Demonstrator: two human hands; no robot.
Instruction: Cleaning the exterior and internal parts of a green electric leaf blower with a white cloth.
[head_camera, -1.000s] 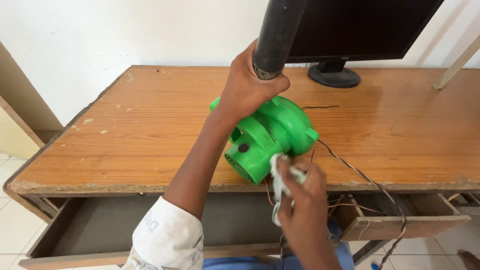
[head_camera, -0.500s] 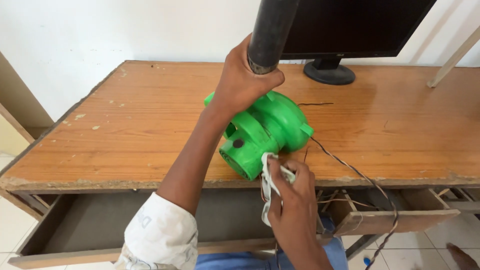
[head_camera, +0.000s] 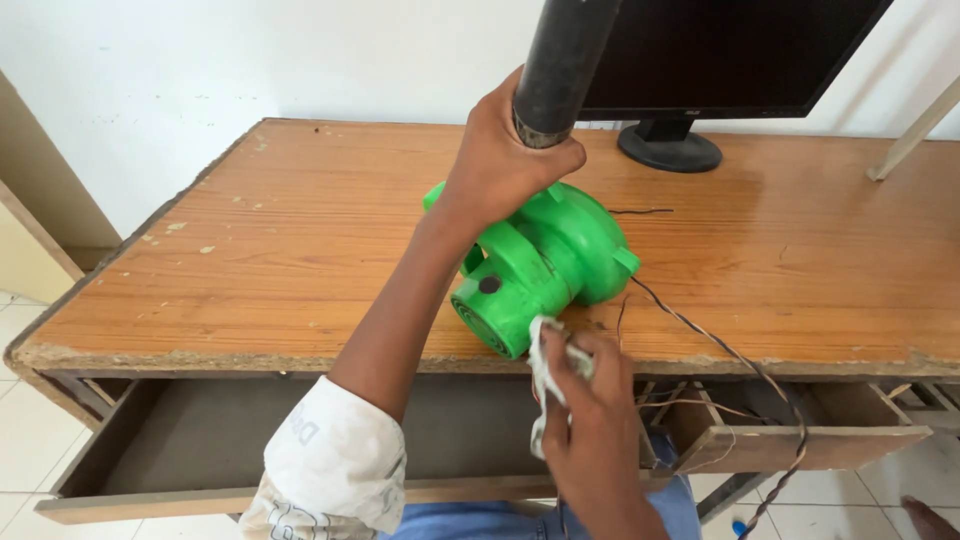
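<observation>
A bright green plastic blower (head_camera: 545, 265) sits near the front edge of a worn wooden desk (head_camera: 250, 240). A black pipe (head_camera: 565, 55) rises from the blower toward the camera. My left hand (head_camera: 500, 165) is wrapped around the pipe's lower end, just above the green housing. My right hand (head_camera: 585, 400) holds a crumpled whitish cloth (head_camera: 545, 370) pressed against the blower's lower front side, at the desk edge.
A twisted wire (head_camera: 720, 350) runs from the blower over the desk edge to the floor. A black monitor (head_camera: 730, 55) on a round stand (head_camera: 668, 148) is at the back. Two drawers (head_camera: 180, 440) (head_camera: 800, 430) hang open below the desk, the right one holding loose wires.
My right hand with the cloth has shifted slightly down and left along the blower's lower front. My left hand keeps its grip on the pipe.
</observation>
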